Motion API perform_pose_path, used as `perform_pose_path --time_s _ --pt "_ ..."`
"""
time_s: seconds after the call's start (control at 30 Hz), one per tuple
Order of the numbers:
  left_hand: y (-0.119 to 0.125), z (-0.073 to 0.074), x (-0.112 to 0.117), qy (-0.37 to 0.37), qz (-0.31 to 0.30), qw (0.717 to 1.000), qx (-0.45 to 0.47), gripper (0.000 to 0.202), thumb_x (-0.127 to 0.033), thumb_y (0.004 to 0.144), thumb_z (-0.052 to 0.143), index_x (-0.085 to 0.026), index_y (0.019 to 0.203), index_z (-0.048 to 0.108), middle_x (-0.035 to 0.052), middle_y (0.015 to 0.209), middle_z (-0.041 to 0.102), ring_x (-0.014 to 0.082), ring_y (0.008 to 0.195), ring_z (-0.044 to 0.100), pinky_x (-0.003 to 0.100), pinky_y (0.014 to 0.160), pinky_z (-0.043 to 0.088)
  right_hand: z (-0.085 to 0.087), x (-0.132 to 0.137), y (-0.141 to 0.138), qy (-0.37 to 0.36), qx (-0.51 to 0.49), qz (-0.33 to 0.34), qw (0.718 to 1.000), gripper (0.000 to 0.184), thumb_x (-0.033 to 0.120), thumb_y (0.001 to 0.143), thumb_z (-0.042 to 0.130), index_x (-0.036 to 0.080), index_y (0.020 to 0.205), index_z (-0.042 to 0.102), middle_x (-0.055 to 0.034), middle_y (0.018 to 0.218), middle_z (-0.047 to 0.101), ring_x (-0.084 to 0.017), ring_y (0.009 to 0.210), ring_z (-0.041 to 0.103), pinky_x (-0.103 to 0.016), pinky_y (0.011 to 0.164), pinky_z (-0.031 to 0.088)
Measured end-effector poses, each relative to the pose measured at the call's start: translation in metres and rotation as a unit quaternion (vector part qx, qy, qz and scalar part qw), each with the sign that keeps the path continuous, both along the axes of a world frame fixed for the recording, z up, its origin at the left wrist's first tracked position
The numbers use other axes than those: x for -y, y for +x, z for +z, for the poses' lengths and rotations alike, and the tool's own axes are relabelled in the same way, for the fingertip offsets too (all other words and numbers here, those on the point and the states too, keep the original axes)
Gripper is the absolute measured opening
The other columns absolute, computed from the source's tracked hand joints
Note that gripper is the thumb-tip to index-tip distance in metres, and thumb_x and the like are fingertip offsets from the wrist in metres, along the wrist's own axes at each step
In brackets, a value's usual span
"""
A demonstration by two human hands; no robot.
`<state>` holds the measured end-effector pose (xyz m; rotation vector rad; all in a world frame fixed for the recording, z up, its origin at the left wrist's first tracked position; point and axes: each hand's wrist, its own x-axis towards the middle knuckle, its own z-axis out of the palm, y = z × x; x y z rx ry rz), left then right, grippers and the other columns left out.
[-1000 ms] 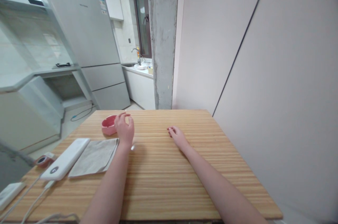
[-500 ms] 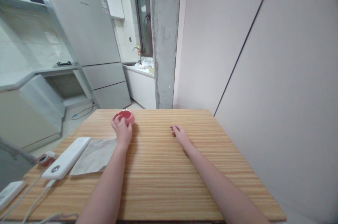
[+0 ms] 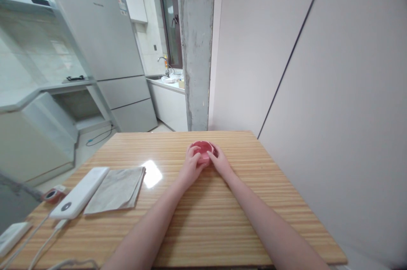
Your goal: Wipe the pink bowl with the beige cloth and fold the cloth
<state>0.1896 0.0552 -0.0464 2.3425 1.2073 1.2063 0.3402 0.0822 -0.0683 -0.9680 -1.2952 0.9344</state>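
A small round pink dish point(image 3: 202, 149) sits near the far middle of the wooden table point(image 3: 197, 202). My left hand point(image 3: 191, 165) grips its left side, fingers curled over the rim. My right hand point(image 3: 218, 162) touches its right side with the fingers wrapped against it. The near half of the dish is hidden behind both hands.
A folded grey cloth point(image 3: 117, 189) lies at the left, next to a white power bank point(image 3: 79, 192) with cables. A small red object point(image 3: 51, 195) rests at the table's left edge. A wall runs along the right; a concrete pillar point(image 3: 195, 45) and a fridge point(image 3: 104, 49) stand behind.
My left hand took the pink dish from the far left of the table and carried it right to the middle. My right hand shifted slightly to meet it.
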Motion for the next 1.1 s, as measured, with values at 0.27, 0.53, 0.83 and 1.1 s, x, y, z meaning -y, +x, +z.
perform_pose_path --time_s 0.27,0.53,0.83,1.1 --pt "-0.004 -0.005 -0.006 -0.021 -0.014 1.000 0.006 0.008 -0.022 0.073 0.067 -0.018 0.075 0.061 0.0113 0.122 0.053 0.0265 0.133 0.031 0.052 0.114 0.021 -0.018 -0.009 0.000 -0.008 0.037 -0.018 0.999 0.049 0.035 0.076 0.059 0.017 0.121 0.053 -0.0107 0.124 0.060 -0.022 0.118 0.054 -0.040 0.106 0.037" --pt "-0.051 0.029 -0.002 -0.099 0.018 0.995 0.007 0.037 -0.023 0.084 0.047 -0.019 0.120 0.054 0.0124 0.130 0.054 0.0214 0.119 0.053 0.040 0.102 0.041 -0.022 -0.011 0.000 0.002 0.029 -0.013 1.000 0.045 0.038 0.077 0.059 0.019 0.118 0.056 -0.0092 0.123 0.061 -0.022 0.115 0.056 -0.041 0.105 0.039" --pt "-0.234 0.024 0.057 -0.200 0.426 0.838 -0.275 0.045 -0.009 0.073 0.037 -0.013 0.109 0.063 0.0178 0.114 0.062 0.0336 0.102 0.060 0.045 0.086 0.047 -0.021 -0.011 0.002 0.003 0.057 -0.025 0.998 0.041 0.033 0.078 0.058 0.022 0.118 0.056 -0.0074 0.121 0.062 -0.021 0.113 0.056 -0.041 0.103 0.041" --pt "-0.215 0.004 0.055 -0.158 0.313 0.883 -0.311 0.066 -0.017 0.067 0.049 -0.015 0.133 0.049 0.0137 0.138 0.048 0.0286 0.125 0.047 0.037 0.103 0.037 -0.018 -0.009 0.002 0.016 0.083 -0.028 0.996 0.040 0.032 0.079 0.056 0.022 0.118 0.055 -0.0074 0.119 0.062 -0.021 0.113 0.056 -0.040 0.101 0.041"
